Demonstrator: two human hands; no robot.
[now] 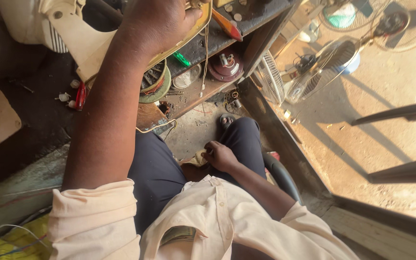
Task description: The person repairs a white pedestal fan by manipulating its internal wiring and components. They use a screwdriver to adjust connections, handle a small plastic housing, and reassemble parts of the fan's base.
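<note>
Here, nearest first:

Shirt: a cream shirt [227, 226] with short sleeves fills the bottom of the view, above dark trousers [157, 173].

Right hand: the right hand [220, 156] rests low on the lap by the right thigh, fingers curled loosely over a small tan scrap of cloth [194, 160]; whether it truly grips the cloth I cannot tell.

Foot: a sandalled foot [226, 120] shows on the concrete floor just beyond the knee.

Left hand: the left hand [157, 21] reaches up and forward, arm fully stretched, and is closed over the top edge of a cream plastic fan housing [80, 41], fingers wrapped around the rim, thumb on the near side.

Fan housing: it sits tilted at the workbench [34, 120] edge, in the top left of the view, with a copper-wound motor coil [152, 79] on a green ring just under it.

Bench clutter: a red-handled screwdriver [80, 96] lies beside the left forearm; a second orange-handled screwdriver [227, 24] lies on the dark shelf to the right of the hand; a round maroon motor cap [226, 65] rests on the lower shelf.

Far right: several wire fan guards [321, 70] and a standing fan [400, 24] stand on sunlit ground outside, well apart from both hands.
</note>
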